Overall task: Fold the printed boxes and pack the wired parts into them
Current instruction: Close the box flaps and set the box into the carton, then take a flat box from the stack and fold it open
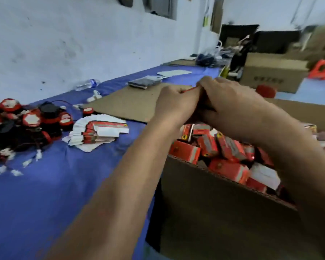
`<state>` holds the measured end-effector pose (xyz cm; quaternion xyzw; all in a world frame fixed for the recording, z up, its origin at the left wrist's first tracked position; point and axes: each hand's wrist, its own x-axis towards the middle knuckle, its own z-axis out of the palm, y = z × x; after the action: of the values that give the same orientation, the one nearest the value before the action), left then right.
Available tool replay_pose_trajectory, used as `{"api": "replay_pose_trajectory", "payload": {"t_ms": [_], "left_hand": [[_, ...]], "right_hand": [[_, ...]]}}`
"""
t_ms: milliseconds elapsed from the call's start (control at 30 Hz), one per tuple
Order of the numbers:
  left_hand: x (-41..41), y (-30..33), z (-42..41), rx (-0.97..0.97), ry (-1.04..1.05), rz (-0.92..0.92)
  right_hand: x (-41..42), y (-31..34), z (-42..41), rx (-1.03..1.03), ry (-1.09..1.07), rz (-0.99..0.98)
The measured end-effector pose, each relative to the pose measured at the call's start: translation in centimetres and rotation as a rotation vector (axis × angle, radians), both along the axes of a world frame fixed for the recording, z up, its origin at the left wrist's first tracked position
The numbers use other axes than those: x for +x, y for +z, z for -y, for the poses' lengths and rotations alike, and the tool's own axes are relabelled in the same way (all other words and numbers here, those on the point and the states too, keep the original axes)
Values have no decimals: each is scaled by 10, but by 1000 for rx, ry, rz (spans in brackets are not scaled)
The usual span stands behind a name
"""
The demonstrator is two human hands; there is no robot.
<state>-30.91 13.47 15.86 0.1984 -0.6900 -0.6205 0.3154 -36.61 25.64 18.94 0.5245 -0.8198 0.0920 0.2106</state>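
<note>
Right now I have a small red printed box (190, 90) pinched between both hands, held up over the far rim of the big carton (223, 199) at the right. My left hand (174, 104) is curled around its near-left side and my right hand (231, 104) wraps over the top and right, so both are closed on it. I judge this to be a fold or a flap being tucked, though only a thin red edge shows between the fingers.

Much of the job looks done: the carton below my wrists is heaped with closed red boxes (227, 156), filling it close to the rim. Plenty remains, though. A fanned stack of flat unfolded boxes (99, 131) lies on the blue surface (64, 184) to the left, and farther left sits a tangled pile of red-and-black wired parts (26, 124) with white connectors trailing toward me.

What I cannot make out: whether a part is already inside the box I hold, since my hands cover nearly all of it. The pile of parts is cut off at the left edge, so its full extent is unknown. The carton's right side runs out of view, and the far background is smeared with blur.
</note>
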Motion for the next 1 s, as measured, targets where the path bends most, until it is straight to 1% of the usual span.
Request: {"api": "replay_pose_trajectory", "payload": {"t_ms": [100, 167, 200, 267, 300, 333, 400, 433, 500, 600, 667, 733, 800, 900, 933, 1000], "left_hand": [[-44, 11, -39, 99, -248, 86], [-59, 9, -47, 155, -310, 100], [-65, 6, -48, 137, -301, 112], [-71, -7, -45, -13, -204, 186], [-71, -14, -43, -93, -152, 222], [-70, -21, -41, -144, -121, 243], [-69, -33, -39, -181, -103, 249], [-69, -38, -36, -185, -84, 243], [-71, -44, -30, -161, -38, 219], [-72, -45, -21, -120, 28, 173], [-65, -44, -13, -103, 81, 118], [-54, -44, -4, -111, 179, 50], [-38, -48, 10, -129, 322, -17], [-6, -59, 38, -55, 545, -53], [7, -67, 50, -16, 610, -47], [28, -86, 71, 91, 662, -17]], "right_hand": [[-52, 20, -45, 168, -82, 46], [-90, 23, -55, 180, -147, 105], [-109, 20, -58, 135, -194, 145], [-143, 6, -58, 27, -277, 242], [-154, -4, -56, 39, -298, 293], [-162, -16, -55, 108, -310, 342], [-170, -32, -51, 258, -312, 398], [-172, -35, -48, 268, -305, 403], [-173, -30, -40, 174, -311, 381], [-167, -17, -19, -40, -305, 309], [-149, -12, 8, -151, -243, 330], [-122, -12, 42, -205, -157, 419], [-88, -16, 83, -180, -67, 552], [-43, -28, 144, -84, 50, 705], [-30, -34, 166, -32, 81, 739], [-13, -44, 203, 122, 104, 769]]}}
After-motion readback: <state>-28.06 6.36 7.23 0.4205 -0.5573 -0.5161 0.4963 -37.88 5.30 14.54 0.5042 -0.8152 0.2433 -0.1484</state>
